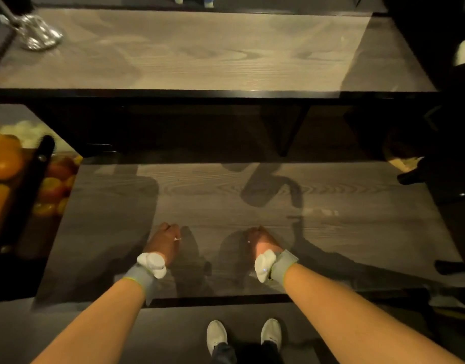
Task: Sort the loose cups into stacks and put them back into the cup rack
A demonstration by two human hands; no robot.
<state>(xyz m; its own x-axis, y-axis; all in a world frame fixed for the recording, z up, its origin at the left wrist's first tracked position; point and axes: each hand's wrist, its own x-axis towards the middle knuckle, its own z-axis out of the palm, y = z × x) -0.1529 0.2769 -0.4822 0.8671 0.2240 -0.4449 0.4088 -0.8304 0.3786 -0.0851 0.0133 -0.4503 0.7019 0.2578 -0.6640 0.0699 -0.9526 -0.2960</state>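
Resting on the grey wood bench (331,195), the left hand (163,243) and right hand (261,240) lie near each other, fingers curled together into loose fists, holding nothing; no cups or rack show.

- Lower wood-grain counter (331,232): bearing the left hand (164,241) and right hand (261,240), both resting curled on it.
- Upper wood-grain counter (200,53): carrying a shiny metal base (38,34) at its far left.

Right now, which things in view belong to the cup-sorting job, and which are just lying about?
Job:
left hand, closed, empty
right hand, closed, empty
No cups or rack visible.

Lying about:
wooden counter
fruit picture panel
shiny metal stand
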